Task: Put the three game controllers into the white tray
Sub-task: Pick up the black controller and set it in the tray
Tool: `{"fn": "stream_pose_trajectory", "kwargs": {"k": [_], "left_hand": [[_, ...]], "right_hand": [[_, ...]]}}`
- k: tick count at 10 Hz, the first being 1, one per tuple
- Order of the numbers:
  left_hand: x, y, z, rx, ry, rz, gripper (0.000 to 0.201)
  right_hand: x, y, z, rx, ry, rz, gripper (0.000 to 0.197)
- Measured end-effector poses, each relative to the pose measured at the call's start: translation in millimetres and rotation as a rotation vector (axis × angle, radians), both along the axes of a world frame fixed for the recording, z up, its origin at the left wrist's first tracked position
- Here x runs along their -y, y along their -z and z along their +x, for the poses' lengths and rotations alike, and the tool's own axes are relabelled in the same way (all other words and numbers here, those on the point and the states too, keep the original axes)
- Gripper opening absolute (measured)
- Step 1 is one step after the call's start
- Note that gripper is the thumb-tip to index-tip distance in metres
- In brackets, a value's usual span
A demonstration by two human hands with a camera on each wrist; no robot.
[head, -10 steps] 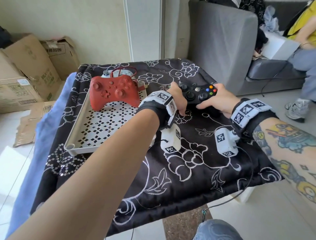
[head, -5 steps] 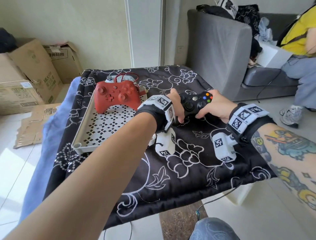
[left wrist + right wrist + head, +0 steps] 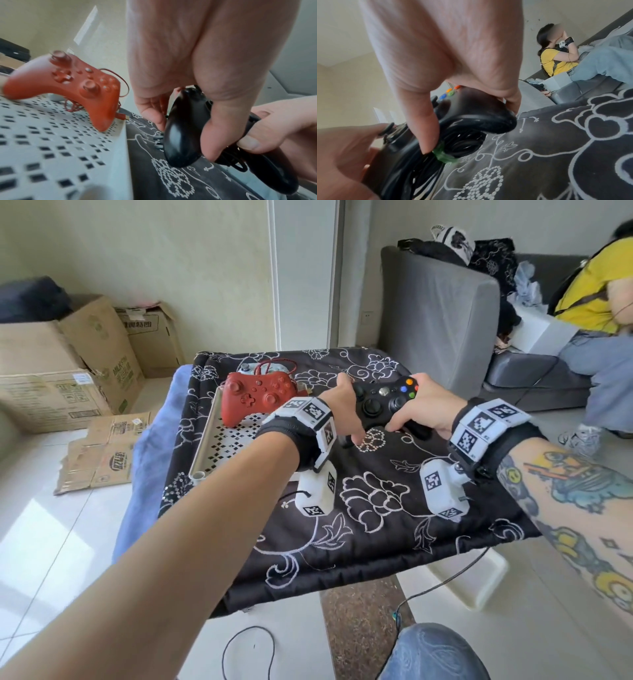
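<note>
A black controller (image 3: pixel 383 402) with coloured buttons hangs just above the black flowered cloth, right of the white tray (image 3: pixel 205 440). My left hand (image 3: pixel 342 405) grips its left handle (image 3: pixel 178 135); my right hand (image 3: pixel 424 409) grips its right handle (image 3: pixel 471 116). Its coiled black cable (image 3: pixel 462 143), bound with green tape, hangs beneath. A red controller (image 3: pixel 257 395) leans at the tray's far end (image 3: pixel 68 83). Behind it lies a pale controller (image 3: pixel 270 368), mostly hidden.
The perforated tray floor (image 3: pixel 42 142) near me is bare. Cardboard boxes (image 3: pixel 68 364) stand on the floor to the left. A grey sofa (image 3: pixel 445 313) with a seated person (image 3: pixel 596 302) is at the right. A loose cable (image 3: pixel 246 652) lies on the floor.
Both hands have lifted the black controller a little off the cloth and brought it slightly left, toward the tray. The red controller has not moved.
</note>
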State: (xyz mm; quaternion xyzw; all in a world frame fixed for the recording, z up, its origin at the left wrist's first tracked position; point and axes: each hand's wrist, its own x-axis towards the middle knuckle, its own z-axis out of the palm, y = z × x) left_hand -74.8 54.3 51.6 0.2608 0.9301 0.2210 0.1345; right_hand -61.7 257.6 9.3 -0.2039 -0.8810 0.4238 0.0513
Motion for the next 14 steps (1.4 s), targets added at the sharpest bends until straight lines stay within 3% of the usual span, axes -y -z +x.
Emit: {"fn": "stream_pose_trajectory", "kwargs": {"k": [2, 3, 4, 6, 10, 12, 14], "left_hand": [[48, -12, 1, -0.092, -0.034, 0.005, 0.084], [75, -13, -6, -0.190, -0.083, -0.036, 0.071], [102, -12, -14, -0.231, -0.139, -0.098, 0.076], [142, 6, -34, -0.178, -0.181, -0.050, 0.084], [170, 42, -67, -0.035, -0.231, -0.011, 0.105], [172, 46, -69, -0.061, -0.185, 0.069, 0.120], [176, 49, -63, -0.064, -0.198, 0.100, 0.120]], "right_hand": [[65, -27, 9, -0.029, -0.008, 0.008, 0.144], [111, -43, 19, -0.042, -0.044, -0.013, 0.130], [142, -43, 19, -0.040, -0.080, -0.038, 0.110], [180, -21, -8, 0.016, -0.172, 0.005, 0.109], [199, 3, -36, 0.121, -0.281, 0.165, 0.107], [192, 3, -30, 0.169, -0.268, 0.165, 0.090], [194, 5, -20, 0.148, -0.301, 0.203, 0.096]]}}
